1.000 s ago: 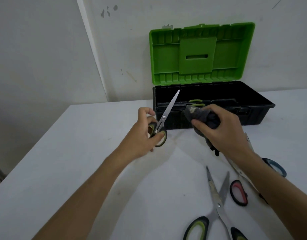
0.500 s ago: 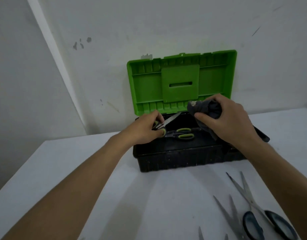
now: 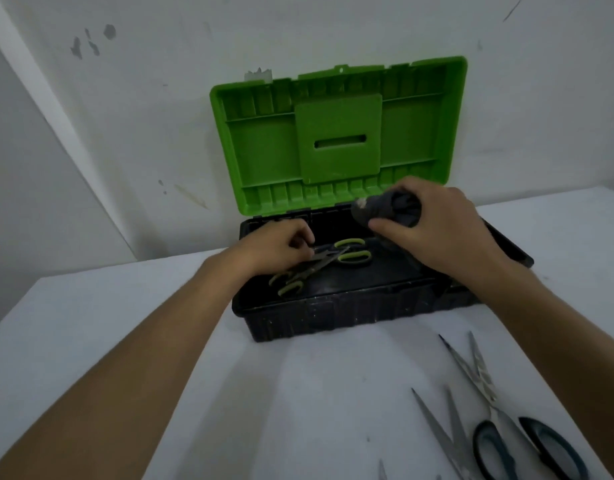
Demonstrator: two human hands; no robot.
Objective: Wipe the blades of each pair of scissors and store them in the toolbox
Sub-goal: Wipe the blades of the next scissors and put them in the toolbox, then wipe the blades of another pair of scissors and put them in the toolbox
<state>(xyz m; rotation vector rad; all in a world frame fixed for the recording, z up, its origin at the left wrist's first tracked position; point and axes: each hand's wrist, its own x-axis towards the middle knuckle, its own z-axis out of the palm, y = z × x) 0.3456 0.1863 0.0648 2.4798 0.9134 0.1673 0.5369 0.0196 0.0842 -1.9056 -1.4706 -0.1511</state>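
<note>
Two hands are working over the open toolbox (image 3: 333, 313). Left hand (image 3: 277, 245), fingers curled, is reaching into the black tray and appears to be touching or pinching the blades of the green-handled scissors (image 3: 309, 268), which are lying in the tray with their handles toward the near wall; whether the fingers are clamping or letting go cannot be told. Judged from this, the pair is being set down for storage. Right hand (image 3: 433, 220) is gripping a bunched dark cloth (image 3: 388, 209) just above the tray's far side, presumably keeping it ready for wiping the next pair. A second green-handled pair (image 3: 354, 252) is lying in the tray, crossing the first. Behind, the green lid (image 3: 336, 133) is standing upright against the wall, keeping the tray accessible. On the white desk (image 3: 298, 393), near the right edge, blue-handled scissors (image 3: 527, 441) are waiting with blades spread, beside another pair of open blades (image 3: 440, 431), handles unseen.
</note>
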